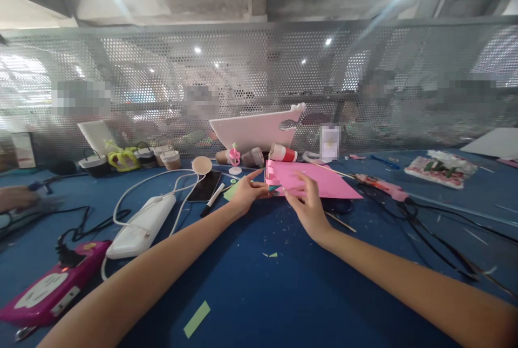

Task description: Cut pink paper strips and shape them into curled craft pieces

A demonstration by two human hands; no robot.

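A small pink paper craft (272, 174) with curled loops and a teal bit at its foot stands before me. My left hand (245, 195) is at its left side, fingertips closed on the low teal part, with the index finger stretched out above. To the right, my right hand (309, 209) has its fingers apart, with nothing visible in them. Its fingertips are close to the craft but look apart from it. Behind both lies a pink sheet (319, 179). A similar pink ornament with a green star (234, 157) stands on a white round base further left.
A white power strip (142, 226), a magenta power strip (60, 283), a phone (205, 185) and a marker (212, 199) lie left. A pink glue gun (382, 187) with black cables lies right. Paper cups (283, 152) and a foam board (254, 129) line the mesh partition.
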